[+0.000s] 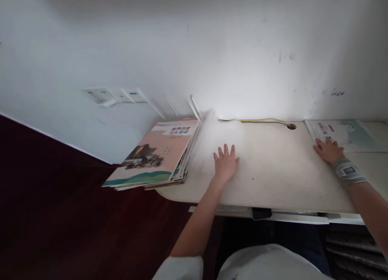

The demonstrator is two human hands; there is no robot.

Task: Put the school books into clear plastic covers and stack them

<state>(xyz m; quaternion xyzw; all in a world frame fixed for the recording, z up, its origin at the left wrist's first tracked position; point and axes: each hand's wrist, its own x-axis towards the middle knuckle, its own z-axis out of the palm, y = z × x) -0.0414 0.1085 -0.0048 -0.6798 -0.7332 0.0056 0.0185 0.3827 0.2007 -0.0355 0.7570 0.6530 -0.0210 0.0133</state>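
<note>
My left hand [226, 165] lies palm down with spread fingers on the white desk [266, 171], holding nothing. To its left, apart from it, a stack of books [154, 154] hangs partly over the desk's rounded left end; the top cover is pink with a building and a green band. My right hand [330, 150], with a grey band on the wrist, rests at the near left edge of a white and teal booklet [342, 134]. Its fingers are stretched out over the cover, and the booklet lies flat near the wall.
Yellow and black cables [266, 120] run along the wall to a round hole [291, 127] in the desk. Wall sockets [100, 96] sit at the left. Below the desk's front edge, a dark object [261, 213] pokes out of an open drawer [297, 218]. Dark red floor [91, 231] shows at left.
</note>
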